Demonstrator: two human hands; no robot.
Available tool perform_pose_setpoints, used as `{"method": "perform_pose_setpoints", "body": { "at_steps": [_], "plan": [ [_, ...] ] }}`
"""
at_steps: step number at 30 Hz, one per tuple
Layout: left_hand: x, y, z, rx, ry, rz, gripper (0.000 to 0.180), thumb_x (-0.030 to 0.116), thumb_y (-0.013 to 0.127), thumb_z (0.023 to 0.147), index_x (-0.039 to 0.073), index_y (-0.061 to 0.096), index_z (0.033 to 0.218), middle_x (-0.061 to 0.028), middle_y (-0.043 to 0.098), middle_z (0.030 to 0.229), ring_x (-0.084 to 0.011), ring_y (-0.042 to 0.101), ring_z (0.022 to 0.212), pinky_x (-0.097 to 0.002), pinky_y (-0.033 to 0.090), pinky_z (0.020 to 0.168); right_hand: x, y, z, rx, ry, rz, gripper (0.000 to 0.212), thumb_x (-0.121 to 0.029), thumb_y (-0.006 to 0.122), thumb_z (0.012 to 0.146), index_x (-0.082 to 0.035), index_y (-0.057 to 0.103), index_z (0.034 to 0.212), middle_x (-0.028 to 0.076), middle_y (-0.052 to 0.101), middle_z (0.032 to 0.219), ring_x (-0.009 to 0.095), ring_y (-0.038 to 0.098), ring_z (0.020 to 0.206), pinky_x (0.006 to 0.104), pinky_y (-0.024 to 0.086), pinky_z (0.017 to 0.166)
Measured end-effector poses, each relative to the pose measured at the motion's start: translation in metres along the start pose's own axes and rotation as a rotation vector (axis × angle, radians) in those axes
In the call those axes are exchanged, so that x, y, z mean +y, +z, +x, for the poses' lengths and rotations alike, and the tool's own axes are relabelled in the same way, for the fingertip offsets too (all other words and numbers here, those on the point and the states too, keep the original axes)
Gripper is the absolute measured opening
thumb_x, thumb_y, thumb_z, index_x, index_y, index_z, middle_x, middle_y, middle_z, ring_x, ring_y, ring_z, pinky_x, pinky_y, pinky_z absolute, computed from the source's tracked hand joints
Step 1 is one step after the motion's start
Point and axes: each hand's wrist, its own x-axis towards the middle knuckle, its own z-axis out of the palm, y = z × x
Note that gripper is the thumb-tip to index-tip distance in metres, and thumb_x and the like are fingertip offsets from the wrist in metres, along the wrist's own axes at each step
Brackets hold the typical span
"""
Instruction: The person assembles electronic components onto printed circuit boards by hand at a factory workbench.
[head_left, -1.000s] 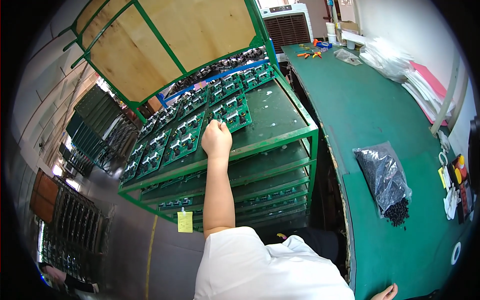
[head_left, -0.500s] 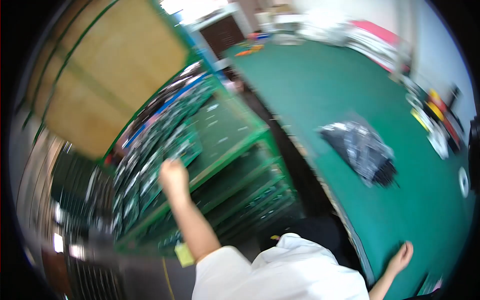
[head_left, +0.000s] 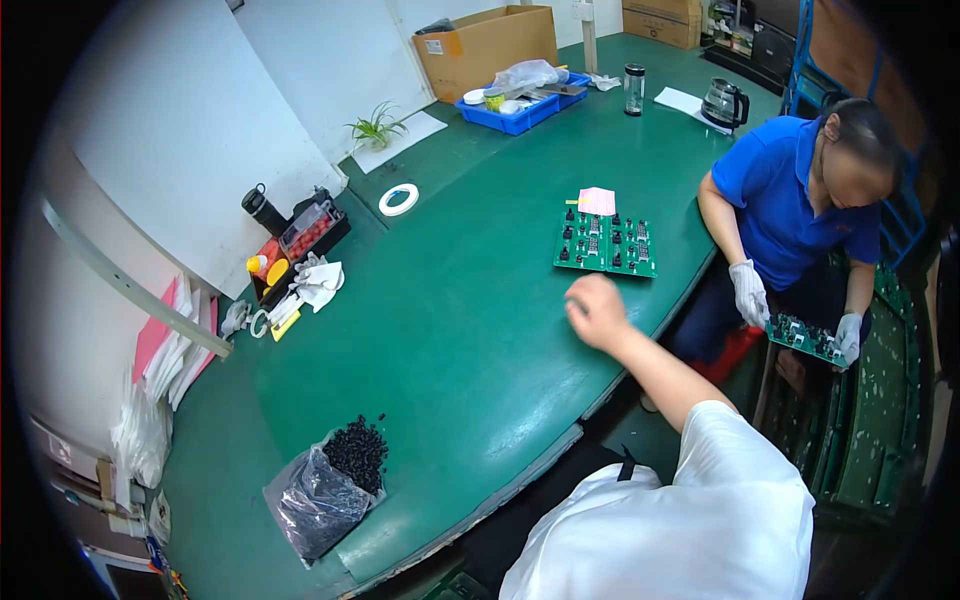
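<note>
My right hand (head_left: pixel 597 313) reaches over the green-topped table with its fingers curled in; what they hold, if anything, is hidden. It is just in front of the near edge of a green circuit board (head_left: pixel 606 246) lying flat, which carries black knobs and white displays. Whether the hand touches that edge I cannot tell. A pink paper slip (head_left: pixel 597 201) lies at the board's far edge. My left hand is out of view. At the lower left an opened clear bag (head_left: pixel 318 508) lies on its side, spilling small black parts (head_left: pixel 357 452) onto the tabletop (head_left: pixel 440 330).
A co-worker in a blue shirt (head_left: pixel 790 180) at the right holds another circuit board (head_left: pixel 806 340) in white gloves. Along the wall stand a blue tray (head_left: pixel 515 122), a cardboard box (head_left: pixel 490 50), a tool bin (head_left: pixel 320 230) and a tape roll (head_left: pixel 398 199). A glass pot (head_left: pixel 722 104) stands far right.
My view has swung from the rack of circuit boards to the table and a co-worker. My left hand, earlier at the rack, has left view. The right hand is now beside a board.
</note>
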Motion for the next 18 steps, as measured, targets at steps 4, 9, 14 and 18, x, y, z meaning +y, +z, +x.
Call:
{"method": "perform_pose_setpoints", "body": {
  "at_steps": [4, 9, 14, 18],
  "plan": [
    [0.03, 0.022, -0.014, -0.153, -0.006, -0.347, 0.027, 0.021, 0.063, 0.087, -0.005, 0.059, 0.092, -0.0226, 0.053, 0.092, -0.0376, 0.051, 0.083, -0.0463, 0.044, 0.077, 0.054, -0.016, 0.017, 0.025, 0.188, -0.392, 0.025, -0.018, 0.066, 0.074, -0.006, 0.064, 0.096, 0.011, 0.059, 0.098, 0.03, 0.054, 0.099, 0.044, 0.042, 0.087],
    [0.039, 0.045, -0.035, -0.237, 0.052, -0.503, 0.02, 0.018, 0.065, 0.087, -0.001, 0.063, 0.092, -0.0182, 0.058, 0.09, -0.0308, 0.057, 0.08, -0.0398, 0.048, 0.075, 0.092, -0.024, 0.01, -0.184, 0.403, -0.556, 0.015, -0.019, 0.065, 0.076, -0.007, 0.067, 0.086, 0.011, 0.062, 0.091, 0.029, 0.056, 0.095, 0.0436, 0.042, 0.085],
    [0.033, 0.056, -0.061, -0.437, 0.029, -0.456, 0.019, 0.015, 0.066, 0.087, -0.002, 0.065, 0.094, -0.0176, 0.061, 0.092, -0.0286, 0.061, 0.081, -0.0361, 0.051, 0.071, 0.093, -0.008, 0.005, -0.042, 0.334, -0.512, 0.013, -0.02, 0.064, 0.076, -0.007, 0.067, 0.074, 0.009, 0.064, 0.081, 0.029, 0.058, 0.087, 0.0439, 0.044, 0.078],
    [0.037, 0.077, -0.086, -0.627, -0.057, -0.681, 0.012, 0.004, 0.061, 0.086, -0.002, 0.062, 0.096, -0.0115, 0.062, 0.094, -0.0223, 0.056, 0.086, -0.0338, 0.046, 0.081, 0.098, 0.005, 0.014, -0.03, 0.228, -0.541, 0.015, -0.019, 0.061, 0.076, -0.006, 0.067, 0.073, 0.014, 0.064, 0.074, 0.034, 0.062, 0.069, 0.0482, 0.046, 0.063]
  ]
}}
